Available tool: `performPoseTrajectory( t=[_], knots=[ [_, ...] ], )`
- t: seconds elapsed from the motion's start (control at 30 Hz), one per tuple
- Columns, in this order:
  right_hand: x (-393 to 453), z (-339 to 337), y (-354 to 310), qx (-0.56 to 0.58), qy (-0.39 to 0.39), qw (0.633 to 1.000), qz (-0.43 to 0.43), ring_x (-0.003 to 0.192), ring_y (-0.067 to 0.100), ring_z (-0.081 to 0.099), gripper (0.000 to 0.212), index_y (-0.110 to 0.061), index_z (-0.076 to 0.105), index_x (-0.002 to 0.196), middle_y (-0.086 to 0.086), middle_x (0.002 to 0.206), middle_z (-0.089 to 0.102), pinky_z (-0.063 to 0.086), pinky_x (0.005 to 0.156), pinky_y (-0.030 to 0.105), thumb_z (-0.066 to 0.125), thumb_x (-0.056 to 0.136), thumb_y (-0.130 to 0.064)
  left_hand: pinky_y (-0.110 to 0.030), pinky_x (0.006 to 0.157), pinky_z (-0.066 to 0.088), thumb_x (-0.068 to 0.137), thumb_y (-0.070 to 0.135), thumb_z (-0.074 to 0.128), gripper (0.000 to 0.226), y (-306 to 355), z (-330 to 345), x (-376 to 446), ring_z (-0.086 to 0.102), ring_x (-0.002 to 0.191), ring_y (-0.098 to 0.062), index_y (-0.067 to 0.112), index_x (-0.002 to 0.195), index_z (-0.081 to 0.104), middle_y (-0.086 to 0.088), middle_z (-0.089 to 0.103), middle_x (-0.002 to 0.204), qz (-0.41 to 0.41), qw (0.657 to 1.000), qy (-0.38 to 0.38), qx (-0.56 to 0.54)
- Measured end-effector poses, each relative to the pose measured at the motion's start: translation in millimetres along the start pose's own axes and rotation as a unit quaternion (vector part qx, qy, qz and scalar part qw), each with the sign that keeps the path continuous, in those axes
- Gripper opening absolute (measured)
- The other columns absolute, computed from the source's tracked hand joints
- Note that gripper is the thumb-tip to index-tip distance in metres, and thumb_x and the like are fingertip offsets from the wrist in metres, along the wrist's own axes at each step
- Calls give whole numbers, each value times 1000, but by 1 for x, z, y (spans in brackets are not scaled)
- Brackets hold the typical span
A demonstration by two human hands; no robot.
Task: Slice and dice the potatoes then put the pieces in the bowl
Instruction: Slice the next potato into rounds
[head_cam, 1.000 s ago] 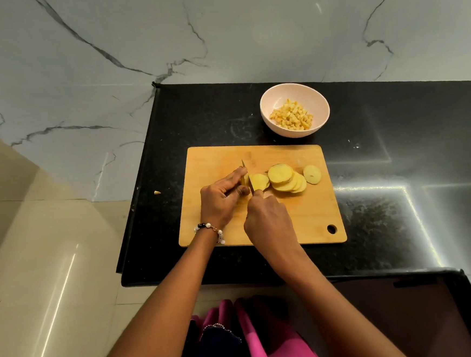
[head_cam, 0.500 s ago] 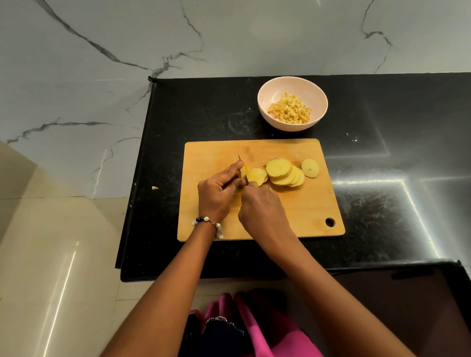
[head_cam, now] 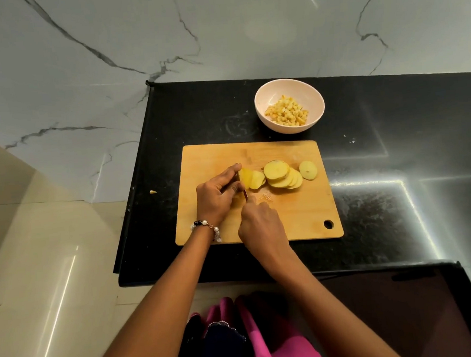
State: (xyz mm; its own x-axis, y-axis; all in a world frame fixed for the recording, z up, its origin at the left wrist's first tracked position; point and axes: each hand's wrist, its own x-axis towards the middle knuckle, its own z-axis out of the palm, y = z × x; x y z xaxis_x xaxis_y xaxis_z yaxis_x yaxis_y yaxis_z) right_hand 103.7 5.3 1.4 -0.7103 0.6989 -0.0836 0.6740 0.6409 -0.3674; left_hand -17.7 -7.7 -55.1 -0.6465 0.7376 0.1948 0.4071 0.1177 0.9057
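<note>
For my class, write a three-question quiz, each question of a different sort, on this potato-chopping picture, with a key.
1. True or false: the bowl holds diced potato.
2. What does the left hand hold on the cutting board? A) potato end piece B) knife C) bowl
3. Fill in: the right hand grips a ____.

Key: 1 true; 2 A; 3 knife.

My home kitchen, black granite countertop point(head_cam: 399, 193), marble-veined wall point(head_cam: 105, 47), wooden cutting board point(head_cam: 288, 219) I worked at, bowl point(head_cam: 262, 105) of diced potato point(head_cam: 287, 114).
</note>
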Motion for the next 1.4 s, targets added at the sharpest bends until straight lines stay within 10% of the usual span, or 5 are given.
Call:
performPoseTrajectory(
  t=[0.37, 0.97, 1.4],
  knots=[
    [-30, 25, 18, -64, -40, 997, 11, 94, 35, 59, 56, 1, 11, 147, 20, 113, 57, 30, 66, 35, 28, 95, -3, -1, 61, 42, 87, 23, 66, 40, 2, -3, -1, 55, 66, 9, 16, 125, 59, 1, 68, 107, -52, 997, 38, 35],
    [-9, 7, 46, 125, 95, 987, -14, 63, 29, 59, 40, -2, 48, 134, 13, 74, 66, 40, 54, 39, 44, 99, -20, -31, 91, 53, 84, 5, 66, 32, 1, -5, -8, 61, 99, -2, 13, 115, 67, 3, 68, 112, -192, 972, 113, -71],
    [-4, 21, 26, 157, 102, 982, -10, 69, 30, 62, 40, -5, 48, 135, 14, 81, 69, 44, 59, 41, 44, 99, -21, -13, 88, 42, 86, -6, 57, 35, 9, -30, 10, 63, 102, -15, 7, 118, 64, -6, 69, 109, -33, 988, -17, 150]
  ],
)
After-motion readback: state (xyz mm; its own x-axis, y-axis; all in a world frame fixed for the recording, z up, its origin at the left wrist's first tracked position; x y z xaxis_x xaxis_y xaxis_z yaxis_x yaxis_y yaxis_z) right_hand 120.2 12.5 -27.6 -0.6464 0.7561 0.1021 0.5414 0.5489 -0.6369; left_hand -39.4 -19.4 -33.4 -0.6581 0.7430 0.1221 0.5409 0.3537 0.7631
